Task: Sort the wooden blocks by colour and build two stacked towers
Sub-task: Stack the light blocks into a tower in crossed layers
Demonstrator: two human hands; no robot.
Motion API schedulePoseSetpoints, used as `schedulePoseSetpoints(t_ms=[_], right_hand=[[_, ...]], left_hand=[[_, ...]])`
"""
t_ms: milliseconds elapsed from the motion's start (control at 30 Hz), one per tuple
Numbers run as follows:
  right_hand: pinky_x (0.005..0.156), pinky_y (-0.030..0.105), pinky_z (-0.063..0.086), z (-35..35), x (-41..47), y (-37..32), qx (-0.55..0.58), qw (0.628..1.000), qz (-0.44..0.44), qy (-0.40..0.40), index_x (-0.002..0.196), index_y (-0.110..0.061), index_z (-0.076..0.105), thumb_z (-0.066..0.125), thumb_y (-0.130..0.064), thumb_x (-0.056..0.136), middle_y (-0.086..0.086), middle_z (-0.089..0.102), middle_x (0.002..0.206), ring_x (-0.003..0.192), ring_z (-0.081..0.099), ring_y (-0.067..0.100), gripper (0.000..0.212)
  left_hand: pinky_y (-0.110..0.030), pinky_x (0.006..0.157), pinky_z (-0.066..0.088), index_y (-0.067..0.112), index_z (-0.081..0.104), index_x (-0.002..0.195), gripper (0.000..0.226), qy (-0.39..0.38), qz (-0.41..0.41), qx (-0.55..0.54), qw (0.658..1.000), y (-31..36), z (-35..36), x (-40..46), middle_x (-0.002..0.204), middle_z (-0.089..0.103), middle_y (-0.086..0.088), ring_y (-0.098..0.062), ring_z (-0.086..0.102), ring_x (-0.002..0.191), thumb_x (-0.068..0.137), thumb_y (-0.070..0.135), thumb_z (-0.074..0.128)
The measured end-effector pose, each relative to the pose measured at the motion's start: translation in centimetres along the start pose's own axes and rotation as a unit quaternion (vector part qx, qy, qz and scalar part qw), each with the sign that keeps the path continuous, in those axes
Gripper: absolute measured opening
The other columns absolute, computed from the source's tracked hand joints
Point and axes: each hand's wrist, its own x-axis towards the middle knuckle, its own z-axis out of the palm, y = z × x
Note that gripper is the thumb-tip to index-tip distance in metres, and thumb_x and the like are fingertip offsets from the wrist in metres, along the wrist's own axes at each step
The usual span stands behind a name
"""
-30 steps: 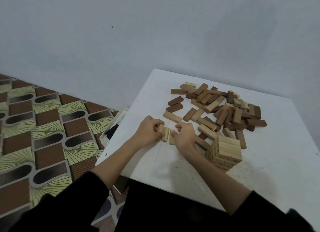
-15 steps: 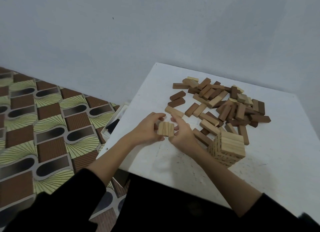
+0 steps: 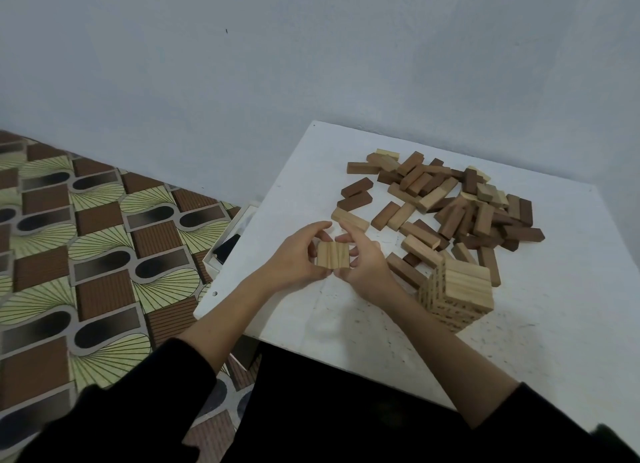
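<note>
Head view: left hand (image 3: 294,256) and right hand (image 3: 363,265) together pinch a row of three light blocks (image 3: 333,254), held side by side clear of the white table (image 3: 554,324), fingers curled round the outer faces, thumbs at the near edge. Blocks look small, stiff, light, with smooth faces; judged likely to slide apart unless squeezed from both outer sides, so hold at the two end blocks, pressing inward. Light tower (image 3: 457,289) stands just right of the right wrist, several layers high. Loose pile (image 3: 460,206) of dark and light blocks lies beyond, towards the wall (image 3: 311,64); no dark tower visible yet. Patterned floor (image 3: 86,254) to the left. Against a second ago: the three blocks were then down at the tabletop, being gathered between the hands; now squared into a flush row and lifted. Tower and pile unchanged.
</note>
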Motion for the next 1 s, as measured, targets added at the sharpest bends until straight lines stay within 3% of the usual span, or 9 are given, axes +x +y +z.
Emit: schedulePoseSetpoints(t_ms=[267,433,500,600,667,767,867,933,1000], right_hand=[[0.064,0.009,0.043,0.3,0.1,-0.4,-0.013,1.000,0.008,0.007,0.139,-0.027,0.039,0.060,0.002,0.082,0.005,0.049,0.119,0.096,0.042,0.012,0.067],[0.084,0.040,0.048,0.7,0.2,-1.5,-0.085,0.996,-0.007,0.008,0.141,-0.029,0.036,0.055,-0.004,0.085,-0.012,0.046,0.101,0.101,0.035,0.018,0.064],[0.089,0.037,0.045,0.4,0.3,-2.5,-0.087,0.996,-0.016,0.020,0.141,-0.028,0.036,0.053,-0.003,0.085,-0.013,0.047,0.107,0.104,0.032,0.017,0.063],[0.096,0.029,0.032,-1.1,-0.2,-4.7,-0.129,0.990,-0.056,0.026,0.144,-0.019,0.030,0.052,0.003,0.085,0.001,0.045,0.130,0.103,0.024,0.010,0.067],[0.099,0.028,0.026,-2.4,-0.6,-6.3,-0.152,0.984,-0.087,0.039,0.145,-0.015,0.028,0.053,0.006,0.084,0.005,0.044,0.132,0.097,0.022,0.005,0.069],[0.091,0.023,0.019,-4.1,-0.8,-8.0,-0.179,0.975,-0.114,0.065,0.144,-0.016,0.029,0.056,0.007,0.082,0.007,0.045,0.133,0.114,0.031,0.016,0.072],[0.083,0.019,0.019,-6.2,-1.3,-8.6,-0.165,0.973,-0.133,0.087,0.143,-0.018,0.034,0.064,0.001,0.079,0.004,0.044,0.135,0.117,0.036,0.020,0.073],[0.076,0.017,0.017,-7.7,-1.7,-8.6,-0.153,0.974,-0.140,0.095,0.142,-0.019,0.035,0.070,-0.005,0.076,0.002,0.044,0.135,0.120,0.035,0.024,0.076],[0.077,0.016,0.017,-9.3,-2.5,-8.4,-0.167,0.971,-0.145,0.096,0.143,-0.021,0.034,0.071,-0.007,0.076,0.000,0.045,0.135,0.121,0.035,0.025,0.078]], left_hand=[[-0.006,0.062,0.041,0.015,0.045,0.134,0.075,0.001,-0.008,0.006,1.000,0.4,-0.2,0.0,0.102,0.054,0.014,-0.006,0.047,0.071,0.069,0.004,0.080],[-0.009,0.063,0.042,0.015,0.046,0.132,0.074,0.008,-0.015,-0.011,1.000,0.9,-0.5,-0.2,0.099,0.056,0.018,-0.003,0.048,0.066,0.067,0.003,0.081],[-0.010,0.064,0.043,0.017,0.047,0.130,0.074,0.025,-0.009,-0.027,0.999,1.6,-1.1,-0.3,0.100,0.057,0.018,0.001,0.047,0.065,0.067,0.002,0.081],[-0.015,0.067,0.046,0.016,0.046,0.132,0.078,0.045,0.014,-0.040,0.998,3.2,-2.5,0.1,0.105,0.059,0.010,-0.003,0.046,0.067,0.066,-0.004,0.080],[-0.018,0.068,0.048,0.017,0.044,0.134,0.080,0.053,0.036,-0.035,0.997,4.6,-3.3,0.3,0.108,0.060,0.008,-0.006,0.047,0.072,0.066,-0.004,0.080],[-0.018,0.074,0.046,0.019,0.043,0.136,0.080,0.066,0.082,-0.010,0.994,6.8,-3.9,0.6,0.109,0.060,0.010,-0.006,0.049,0.087,0.067,0.003,0.082],[-0.012,0.083,0.041,0.022,0.043,0.136,0.081,0.077,0.108,-0.004,0.991,8.9,-3.6,0.8,0.110,0.060,0.012,-0.003,0.048,0.104,0.067,0.006,0.082],[-0.009,0.083,0.042,0.020,0.044,0.136,0.081,0.073,0.113,-0.026,0.991,10.3,-3.2,0.9,0.112,0.059,0.009,0.000,0.051,0.104,0.067,0.001,0.080],[-0.006,0.080,0.042,0.019,0.044,0.135,0.081,0.062,0.119,-0.052,0.990,11.6,-2.6,0.9,0.112,0.058,0.005,0.006,0.053,0.100,0.066,-0.003,0.080]])
